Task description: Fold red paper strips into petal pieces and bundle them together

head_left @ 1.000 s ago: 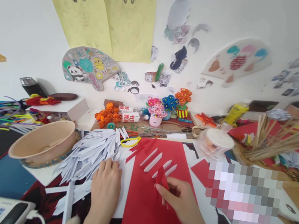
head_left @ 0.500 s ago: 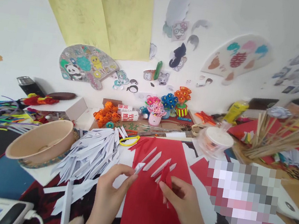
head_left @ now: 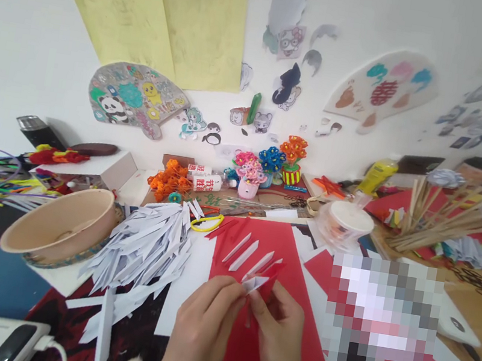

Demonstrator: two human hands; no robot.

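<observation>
My left hand [head_left: 205,324] pinches a small folded white paper piece [head_left: 255,284] with thumb and fingertips. My right hand [head_left: 280,336] grips a red folded paper piece [head_left: 270,278]. The two pieces meet between my fingertips; exactly how they join is hidden by the fingers. Beneath both hands lies a large red paper sheet [head_left: 269,234]. On it, just beyond my hands, several narrow folded white pieces [head_left: 244,255] rest side by side. More red folded pieces [head_left: 224,230] sit at the sheet's far left corner.
A heap of folded white strips [head_left: 143,244] lies left of the sheet, beside a beige bowl [head_left: 61,231]. Yellow-handled scissors [head_left: 207,223] are behind it. Flower pots [head_left: 249,189] stand along the wall. A round tub [head_left: 351,217] and wooden sticks [head_left: 440,218] are at the right.
My left hand has moved right, bringing the white piece up against the red one in my right hand. The view has shifted slightly.
</observation>
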